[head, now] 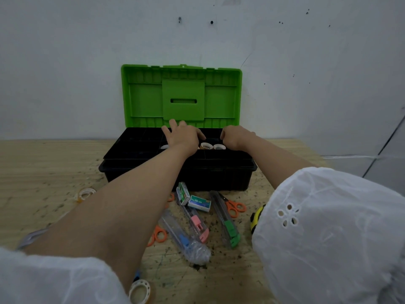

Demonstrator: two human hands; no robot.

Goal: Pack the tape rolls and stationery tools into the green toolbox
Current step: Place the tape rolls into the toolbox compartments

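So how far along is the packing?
Done: several tape rolls sit in the toolbox tray. In hand: left hand and right hand reach into that tray. Left: two loose rolls, three cutters, scissors, staple boxes and a tape measure on the table.

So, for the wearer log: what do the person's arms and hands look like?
The left hand and right hand are bare, forearms too; no gloves or watch. The left sleeve and right sleeve are loose and white; the right has flower-shaped eyelet holes.

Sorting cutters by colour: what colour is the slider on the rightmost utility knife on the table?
Green; the utility knife shows best in the head view.
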